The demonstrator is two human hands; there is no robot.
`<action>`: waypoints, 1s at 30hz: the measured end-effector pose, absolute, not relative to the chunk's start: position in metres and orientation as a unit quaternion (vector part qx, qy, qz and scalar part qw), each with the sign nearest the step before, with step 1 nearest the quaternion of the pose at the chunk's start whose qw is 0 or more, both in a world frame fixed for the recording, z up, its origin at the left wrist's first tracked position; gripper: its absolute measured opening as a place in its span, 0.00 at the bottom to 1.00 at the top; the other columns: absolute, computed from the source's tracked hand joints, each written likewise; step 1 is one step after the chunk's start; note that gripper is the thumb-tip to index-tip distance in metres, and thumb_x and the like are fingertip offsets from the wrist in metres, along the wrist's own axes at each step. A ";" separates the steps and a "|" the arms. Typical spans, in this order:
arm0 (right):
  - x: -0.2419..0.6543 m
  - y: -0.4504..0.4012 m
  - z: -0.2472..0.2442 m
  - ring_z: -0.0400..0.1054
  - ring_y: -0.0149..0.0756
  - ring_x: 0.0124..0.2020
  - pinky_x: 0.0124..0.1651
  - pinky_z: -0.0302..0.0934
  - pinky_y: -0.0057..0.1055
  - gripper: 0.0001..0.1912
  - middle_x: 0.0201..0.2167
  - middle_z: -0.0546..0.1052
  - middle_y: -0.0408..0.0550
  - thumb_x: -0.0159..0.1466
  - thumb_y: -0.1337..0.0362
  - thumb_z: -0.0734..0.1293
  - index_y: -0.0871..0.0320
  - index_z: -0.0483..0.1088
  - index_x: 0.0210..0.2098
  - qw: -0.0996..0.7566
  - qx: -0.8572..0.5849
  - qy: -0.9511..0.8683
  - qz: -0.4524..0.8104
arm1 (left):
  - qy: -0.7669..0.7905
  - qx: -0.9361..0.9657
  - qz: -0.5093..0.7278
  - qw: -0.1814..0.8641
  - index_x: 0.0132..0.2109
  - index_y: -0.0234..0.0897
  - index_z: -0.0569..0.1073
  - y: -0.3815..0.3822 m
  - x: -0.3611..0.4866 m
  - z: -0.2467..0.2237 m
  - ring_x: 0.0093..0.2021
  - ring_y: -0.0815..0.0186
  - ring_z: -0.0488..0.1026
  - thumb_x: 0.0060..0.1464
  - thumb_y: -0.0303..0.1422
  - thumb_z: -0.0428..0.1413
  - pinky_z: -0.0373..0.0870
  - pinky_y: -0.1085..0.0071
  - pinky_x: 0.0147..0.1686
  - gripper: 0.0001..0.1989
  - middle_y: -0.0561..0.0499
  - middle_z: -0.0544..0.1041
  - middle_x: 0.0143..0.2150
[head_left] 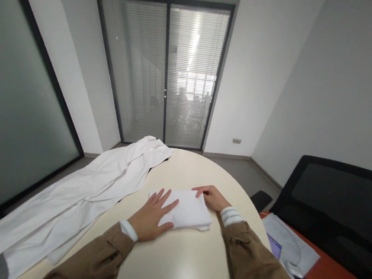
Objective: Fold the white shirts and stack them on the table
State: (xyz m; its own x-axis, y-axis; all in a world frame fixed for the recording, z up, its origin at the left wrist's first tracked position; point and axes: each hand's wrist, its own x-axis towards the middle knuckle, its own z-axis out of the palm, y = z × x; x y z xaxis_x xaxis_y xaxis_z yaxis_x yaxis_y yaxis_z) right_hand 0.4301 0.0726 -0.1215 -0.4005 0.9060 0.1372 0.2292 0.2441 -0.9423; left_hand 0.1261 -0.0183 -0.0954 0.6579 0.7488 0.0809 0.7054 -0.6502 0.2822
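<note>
Folded white cloth [186,209] on a round cream table [172,260], as it appears to an onlooker standing in the room. The cloth lies in the lower centre of the frame, between the person's two hands and touched by both. The left hand [149,218] is open, its fingers spread and laid flat across the cloth's left part; the right hand [214,198] is at the upper right corner, thumb and forefinger out and the other fingers curled, though one cannot tell whether it pinches the fabric or merely presses it. Judging by its compact form, the folding of this piece is largely done: it is already a small, flat, roughly rectangular packet. What is left appears slight, chiefly the lower right edge, where the layers sit a little out of line. The fabric is plain white, seemingly soft, with a smooth upper face and rounded folds; the number of layers cannot be counted. At the left of the frame, a much larger white cloth [104,180] lies loose, apart from both hands, creased lengthwise and hanging past the table's edge; no neat folding shows in it.
</note>
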 end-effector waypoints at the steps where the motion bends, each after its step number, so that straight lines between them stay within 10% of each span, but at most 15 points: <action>1: 0.431 0.072 -0.119 0.73 0.45 0.49 0.55 0.64 0.42 0.09 0.48 0.79 0.53 0.53 0.63 0.65 0.58 0.77 0.25 0.368 -0.417 -0.700 0.447 | 0.405 0.902 0.096 0.113 0.72 0.53 0.46 -0.018 0.126 -0.096 0.73 0.43 0.34 0.63 0.52 0.47 0.41 0.40 0.66 0.35 0.46 0.37 0.75; 6: 0.417 0.056 -0.092 0.74 0.45 0.44 0.55 0.63 0.44 0.15 0.39 0.82 0.50 0.59 0.63 0.60 0.56 0.80 0.34 0.396 -0.515 -0.713 0.264 | 0.408 0.901 0.104 0.108 0.71 0.54 0.48 -0.018 0.125 -0.097 0.72 0.42 0.32 0.62 0.52 0.48 0.41 0.39 0.66 0.35 0.46 0.36 0.75; 14: 0.352 0.003 -0.078 0.47 0.55 0.70 0.70 0.36 0.55 0.34 0.67 0.60 0.51 0.64 0.45 0.62 0.50 0.59 0.67 0.221 -0.401 -0.868 0.191 | 0.424 0.892 0.095 0.123 0.72 0.51 0.48 -0.018 0.127 -0.096 0.72 0.43 0.31 0.62 0.53 0.47 0.40 0.40 0.66 0.36 0.44 0.37 0.75; 20: 0.350 0.005 -0.092 0.36 0.64 0.71 0.67 0.23 0.64 0.44 0.71 0.52 0.53 0.60 0.36 0.63 0.48 0.54 0.69 0.143 -0.473 -0.848 0.195 | 0.461 0.872 0.086 0.142 0.73 0.37 0.44 -0.014 0.127 -0.100 0.73 0.48 0.31 0.64 0.54 0.39 0.40 0.45 0.67 0.39 0.38 0.38 0.74; 30: 0.352 0.003 -0.085 0.28 0.68 0.71 0.65 0.22 0.67 0.50 0.72 0.46 0.52 0.55 0.31 0.63 0.43 0.49 0.70 0.093 -0.486 -0.846 0.199 | 0.495 0.854 0.051 0.151 0.73 0.43 0.41 -0.015 0.128 -0.098 0.72 0.42 0.27 0.58 0.60 0.45 0.38 0.39 0.66 0.45 0.41 0.33 0.74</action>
State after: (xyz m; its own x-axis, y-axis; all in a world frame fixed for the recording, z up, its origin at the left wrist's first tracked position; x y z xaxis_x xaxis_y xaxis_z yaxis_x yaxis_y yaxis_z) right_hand 0.3522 0.0034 -0.0846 -0.5112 0.8587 -0.0363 0.7846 0.4489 -0.4277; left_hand 0.1276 -0.0148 -0.0978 0.5053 0.8607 -0.0621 0.8301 -0.4651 0.3075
